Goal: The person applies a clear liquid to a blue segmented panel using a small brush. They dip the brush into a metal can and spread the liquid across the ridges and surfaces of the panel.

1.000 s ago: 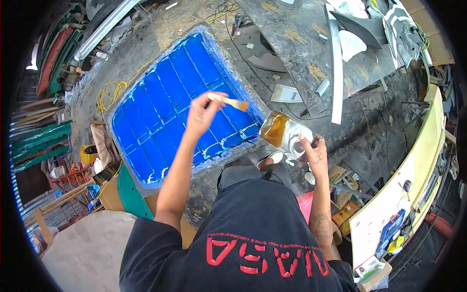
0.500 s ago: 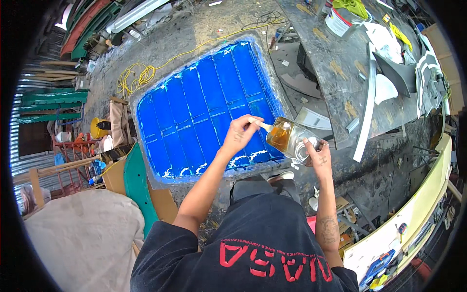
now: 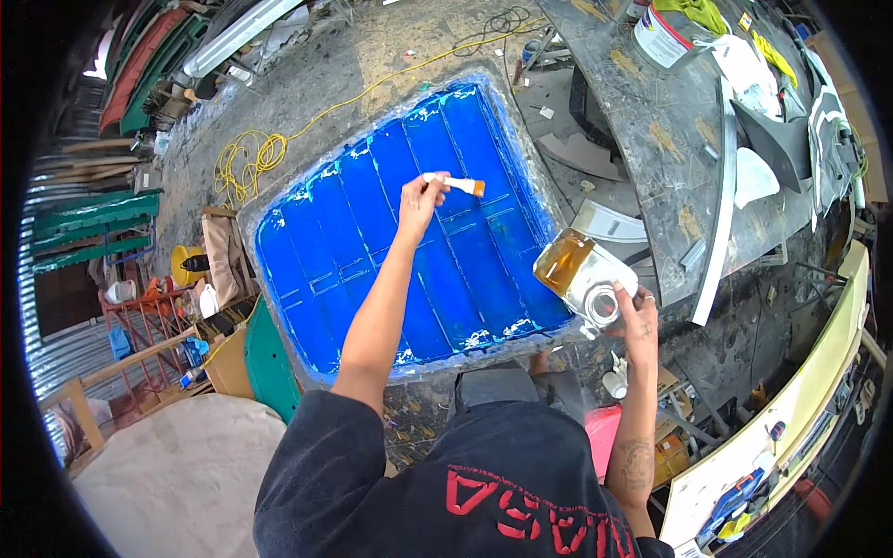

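Note:
My left hand (image 3: 421,204) is closed round the pale handle of a flat paintbrush (image 3: 462,185). The brush head looks amber and points right, held above the blue ribbed panel (image 3: 372,232). That panel is glossy, with long raised ribs and whitish patches along its edges. At the panel's lower right, my right hand (image 3: 636,321) grips a rectangular silvery container (image 3: 595,276) by its near end. Amber liquid (image 3: 566,261) shows in the far part of the container, which is tilted. Whether the brush touches the panel I cannot tell.
A dark worktable (image 3: 665,139) at the right bears a white bucket (image 3: 663,39), a long pale strip (image 3: 714,214) and grey curved pieces. Yellow cable (image 3: 251,160) lies coiled beyond the panel. A beige-covered round surface (image 3: 177,465) stands at near left.
My left hand has lifted the brush away from the container and carried it left and farther out over the panel. The container has shifted slightly right in my right hand.

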The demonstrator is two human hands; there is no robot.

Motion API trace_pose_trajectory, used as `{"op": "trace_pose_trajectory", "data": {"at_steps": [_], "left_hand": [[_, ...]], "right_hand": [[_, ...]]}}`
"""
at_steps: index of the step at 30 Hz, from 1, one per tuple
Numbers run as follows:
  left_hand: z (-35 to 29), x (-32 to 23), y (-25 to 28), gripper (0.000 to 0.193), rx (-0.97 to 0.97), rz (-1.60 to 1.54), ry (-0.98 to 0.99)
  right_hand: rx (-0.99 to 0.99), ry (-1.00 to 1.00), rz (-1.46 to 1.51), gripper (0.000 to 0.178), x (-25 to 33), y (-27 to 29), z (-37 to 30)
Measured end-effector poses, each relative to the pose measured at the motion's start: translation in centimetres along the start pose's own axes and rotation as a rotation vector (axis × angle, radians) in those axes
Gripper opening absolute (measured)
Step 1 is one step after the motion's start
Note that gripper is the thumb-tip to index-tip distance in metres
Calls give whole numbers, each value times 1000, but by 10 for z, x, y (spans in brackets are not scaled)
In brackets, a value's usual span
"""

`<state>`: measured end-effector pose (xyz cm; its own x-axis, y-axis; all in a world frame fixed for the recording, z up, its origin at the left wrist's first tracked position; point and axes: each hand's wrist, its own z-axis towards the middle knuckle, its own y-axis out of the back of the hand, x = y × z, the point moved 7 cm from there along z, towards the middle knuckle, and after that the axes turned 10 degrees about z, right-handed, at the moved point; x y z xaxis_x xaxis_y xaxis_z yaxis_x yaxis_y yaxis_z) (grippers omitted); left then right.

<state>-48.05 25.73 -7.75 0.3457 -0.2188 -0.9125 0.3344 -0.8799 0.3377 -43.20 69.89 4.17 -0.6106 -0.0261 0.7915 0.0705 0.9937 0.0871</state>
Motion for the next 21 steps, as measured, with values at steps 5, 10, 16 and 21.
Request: {"op": "trace_pose_trajectory", "data": {"at_steps": [5, 10, 16, 21], "left_hand": [[29, -59, 8, 19, -271, 406, -446], [-39, -67, -39, 26, -28, 709, -772], [-59, -74, -39, 13, 86, 493, -569], [48, -52, 9, 17, -18, 318, -484]], "right_hand": [[-65, -1, -20, 80, -9, 27, -15], [-72, -19, 42, 69, -19, 56, -33], [-143, -22, 53, 60, -20, 93, -55], [-174, 20, 38, 58, -9, 101, -66]]}}
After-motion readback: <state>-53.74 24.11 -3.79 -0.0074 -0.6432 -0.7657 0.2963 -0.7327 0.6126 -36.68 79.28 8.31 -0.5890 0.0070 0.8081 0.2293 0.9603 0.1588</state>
